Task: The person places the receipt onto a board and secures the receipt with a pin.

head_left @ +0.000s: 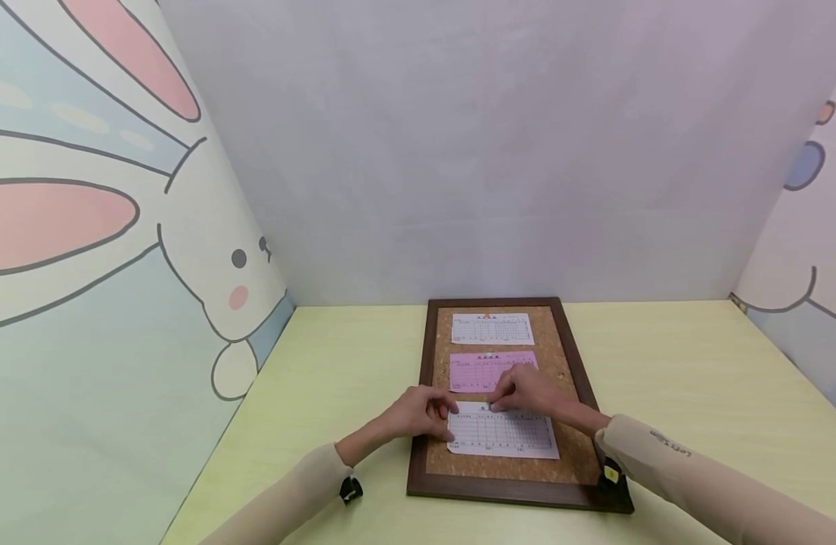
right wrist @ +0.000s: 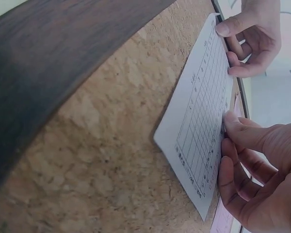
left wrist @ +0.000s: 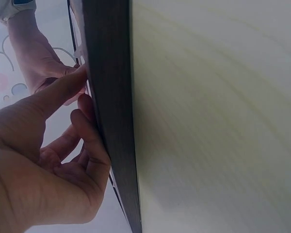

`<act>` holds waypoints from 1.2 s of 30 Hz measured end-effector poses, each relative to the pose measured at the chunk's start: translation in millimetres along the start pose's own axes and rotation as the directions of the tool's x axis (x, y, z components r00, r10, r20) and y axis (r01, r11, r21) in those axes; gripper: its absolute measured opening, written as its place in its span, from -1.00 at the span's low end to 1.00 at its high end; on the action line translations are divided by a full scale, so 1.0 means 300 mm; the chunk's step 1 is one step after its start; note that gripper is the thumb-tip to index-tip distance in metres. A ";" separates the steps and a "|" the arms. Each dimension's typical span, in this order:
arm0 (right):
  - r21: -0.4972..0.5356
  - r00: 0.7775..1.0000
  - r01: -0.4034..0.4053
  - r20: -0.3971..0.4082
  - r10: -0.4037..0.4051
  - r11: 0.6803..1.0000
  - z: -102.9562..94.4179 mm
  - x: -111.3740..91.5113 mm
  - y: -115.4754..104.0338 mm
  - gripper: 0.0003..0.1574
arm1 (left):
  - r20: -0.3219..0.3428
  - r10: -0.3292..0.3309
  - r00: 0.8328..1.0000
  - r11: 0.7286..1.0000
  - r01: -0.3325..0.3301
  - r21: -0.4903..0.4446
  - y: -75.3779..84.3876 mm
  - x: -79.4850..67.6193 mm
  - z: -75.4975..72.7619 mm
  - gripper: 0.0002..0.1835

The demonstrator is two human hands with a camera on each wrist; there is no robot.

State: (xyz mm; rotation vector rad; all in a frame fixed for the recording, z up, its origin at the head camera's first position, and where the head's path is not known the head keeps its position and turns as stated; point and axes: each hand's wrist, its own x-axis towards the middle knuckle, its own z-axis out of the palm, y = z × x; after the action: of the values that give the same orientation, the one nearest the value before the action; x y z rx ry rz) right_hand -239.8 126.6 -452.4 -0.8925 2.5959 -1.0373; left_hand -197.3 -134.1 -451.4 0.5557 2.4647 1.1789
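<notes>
A white printed form with a ruled table lies on the lower part of a cork board. My left hand rests at the form's left edge, index finger by the upper corner and thumb by the lower one, spread apart. At the middle of its top edge, my right hand has thumb and index finger pinched together; what sits between these fingertips is hidden. In the right wrist view the form lies nearly flat, its near edge slightly off the cork.
Above it a pink form and another white form are fixed to the cork, each with a small pin at its top. A dark wooden frame borders the board on a pale yellow table. Rabbit-printed panels stand at the sides.
</notes>
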 end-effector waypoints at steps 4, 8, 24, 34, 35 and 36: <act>-0.011 1.000 -0.013 0.004 0.013 1.000 -0.001 -0.001 -0.008 -0.90 | -0.002 0.002 1.000 1.000 -0.002 0.000 -0.001 0.000 0.001 -0.65; -0.009 1.000 -0.013 0.012 0.013 1.000 -0.005 -0.002 -0.016 -0.91 | -0.006 -0.002 1.000 1.000 0.002 0.000 -0.003 0.000 0.001 -0.65; -0.026 0.998 0.056 0.024 -0.055 0.998 -0.001 0.010 -0.004 -0.92 | -0.007 0.006 1.000 1.000 -0.006 0.011 -0.001 0.000 0.001 -0.65; -0.025 0.998 0.070 0.008 -0.069 0.997 -0.013 -0.004 0.014 -0.85 | -0.002 0.011 1.000 1.000 -0.011 0.011 0.001 -0.001 -0.003 -0.65; -0.022 0.997 0.080 0.011 -0.080 0.997 -0.014 -0.004 0.015 -0.85 | -0.003 0.011 1.000 1.000 -0.011 0.012 0.002 -0.001 -0.003 -0.65; -0.016 0.996 0.085 0.014 -0.085 0.996 -0.015 -0.004 0.015 -0.84 | -0.003 0.012 1.000 1.000 -0.011 0.014 0.002 -0.002 -0.003 -0.65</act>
State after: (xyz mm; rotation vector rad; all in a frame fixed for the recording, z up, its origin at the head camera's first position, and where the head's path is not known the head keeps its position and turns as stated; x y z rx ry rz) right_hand -242.8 132.4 -452.3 -1.0188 2.5798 -1.0292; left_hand -197.1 -134.5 -450.2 0.5730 2.4772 1.1691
